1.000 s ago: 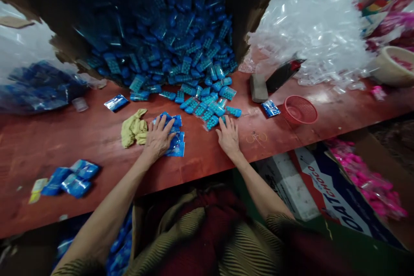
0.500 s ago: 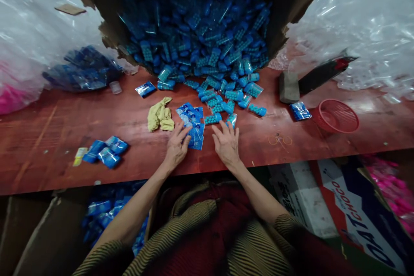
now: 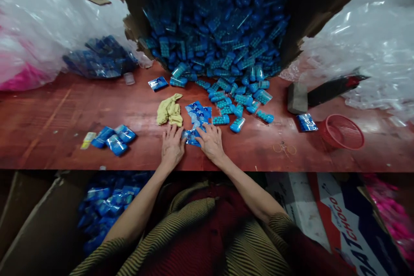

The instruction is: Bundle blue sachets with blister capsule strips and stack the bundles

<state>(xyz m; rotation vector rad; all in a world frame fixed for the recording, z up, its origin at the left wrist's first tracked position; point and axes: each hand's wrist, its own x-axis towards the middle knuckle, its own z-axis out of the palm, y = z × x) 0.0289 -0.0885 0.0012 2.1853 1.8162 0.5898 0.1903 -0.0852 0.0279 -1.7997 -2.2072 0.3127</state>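
Note:
A small stack of flat blue printed packets (image 3: 196, 118) lies near the front edge of the red wooden table (image 3: 54, 120). My left hand (image 3: 172, 147) rests flat on the table at the stack's left side, fingers stretched out. From the right, my right hand (image 3: 211, 141) has its fingers laid on the nearest packet. Just beyond, clear sachets of blue pellets (image 3: 241, 99) spill from a torn cardboard box (image 3: 310, 4) full of them. A crumpled yellow cloth (image 3: 169, 111) sits left of the stack.
Three filled blue packets (image 3: 113, 139) lie at the left, one more (image 3: 306, 122) by a red mesh basket (image 3: 344, 131) at the right. A grey block (image 3: 296, 98) and dark tool (image 3: 336, 87) sit behind. Clear bags pile up on both sides; a carton of blue packets (image 3: 108, 200) stands below.
My right hand has moved left from the loose sachets onto the packet stack. My left hand slid back toward the table's front edge. The view has tilted downward.

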